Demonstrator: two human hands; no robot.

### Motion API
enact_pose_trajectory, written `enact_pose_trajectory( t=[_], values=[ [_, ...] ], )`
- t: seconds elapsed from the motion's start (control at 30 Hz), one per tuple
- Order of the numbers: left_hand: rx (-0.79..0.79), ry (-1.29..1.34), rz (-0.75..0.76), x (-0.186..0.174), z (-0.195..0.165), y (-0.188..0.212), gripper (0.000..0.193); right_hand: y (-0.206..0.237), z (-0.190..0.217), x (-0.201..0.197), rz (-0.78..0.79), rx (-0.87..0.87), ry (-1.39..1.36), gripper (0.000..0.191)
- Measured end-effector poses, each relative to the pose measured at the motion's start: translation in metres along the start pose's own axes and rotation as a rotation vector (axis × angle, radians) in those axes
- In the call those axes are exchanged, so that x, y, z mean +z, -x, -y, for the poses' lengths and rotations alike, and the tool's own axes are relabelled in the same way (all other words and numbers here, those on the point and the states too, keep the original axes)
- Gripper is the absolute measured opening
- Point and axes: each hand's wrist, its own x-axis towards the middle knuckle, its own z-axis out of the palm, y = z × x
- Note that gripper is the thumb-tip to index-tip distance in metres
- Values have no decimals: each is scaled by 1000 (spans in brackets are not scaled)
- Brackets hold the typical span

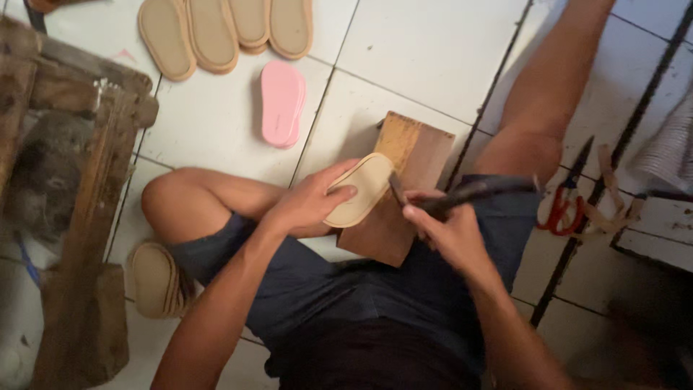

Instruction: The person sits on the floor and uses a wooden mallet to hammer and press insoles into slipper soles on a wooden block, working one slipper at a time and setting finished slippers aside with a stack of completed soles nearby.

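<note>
My left hand (pixel 312 201) presses a tan shoe sole (pixel 363 186) flat against a wooden board (pixel 404 162) that rests between my knees on the white tiled floor. My right hand (pixel 442 230) grips a dark-handled tool (pixel 462 193), whose tip touches the right edge of the sole. I sit on the floor in dark blue shorts, legs spread to either side of the board.
Several tan soles (pixel 216 32) lie in a row at the top, a pink sole (pixel 282 102) below them. A stack of tan soles (pixel 155 282) sits by my left thigh. Worn wooden furniture (pixel 79 180) stands at left. Red-handled scissors (pixel 561 206) lie at right.
</note>
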Motion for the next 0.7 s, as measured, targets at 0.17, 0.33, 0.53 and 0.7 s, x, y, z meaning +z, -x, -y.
enact_pose_trajectory(
  t=[0.17,0.33,0.53,0.7],
  values=[
    [-84,-81,31,-24,6,4,35,-43,71,19,93,-157,474,39],
    [15,-199,-50,-31,-3,-12,26,-97,124,43,200,-461,975,39],
    [80,-117,-200,-30,-1,-23,21,-140,127,71,321,-365,1408,31],
    [24,74,-358,-23,9,-33,20,-112,108,71,223,-385,1386,34]
  ],
)
